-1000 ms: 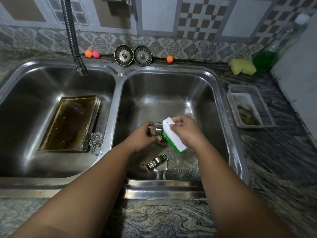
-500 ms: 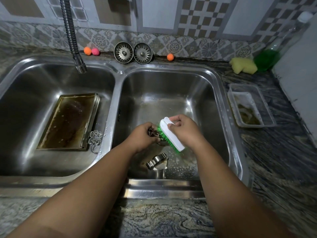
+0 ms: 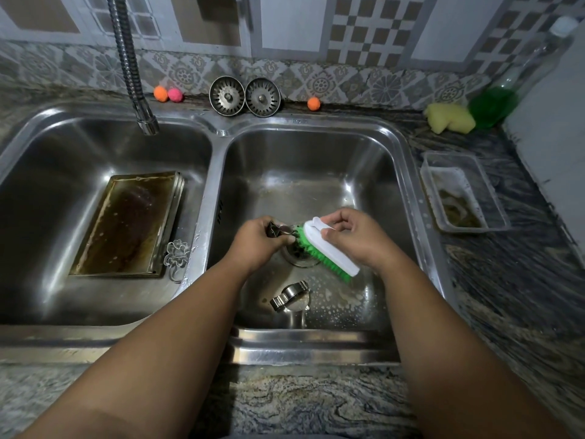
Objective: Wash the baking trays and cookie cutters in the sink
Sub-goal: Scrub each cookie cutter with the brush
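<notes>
Over the drain of the right sink basin (image 3: pixel 389 172), my left hand (image 3: pixel 256 239) grips a small metal cookie cutter (image 3: pixel 276 230). My right hand (image 3: pixel 354 239) holds a white scrub brush with green bristles (image 3: pixel 329 248), its bristle end against the cutter. A second metal cutter (image 3: pixel 289 296) lies on the soapy basin floor nearer me. A dirty, brown-stained baking tray (image 3: pixel 126 223) leans in the left basin, and a flower-shaped cutter (image 3: pixel 177 256) rests on the divider beside it.
The flexible tap (image 3: pixel 133 68) hangs over the left basin. Two strainers (image 3: pixel 245 96) and small coloured balls (image 3: pixel 167 94) stand along the back ledge. A yellow sponge (image 3: pixel 449 118), a green soap bottle (image 3: pixel 506 96) and a dirty plastic container (image 3: pixel 462 191) sit on the right counter.
The brush has slid left and its bristles now press against the cutter. My left hand has turned the cutter a little. Both hands stay over the drain.
</notes>
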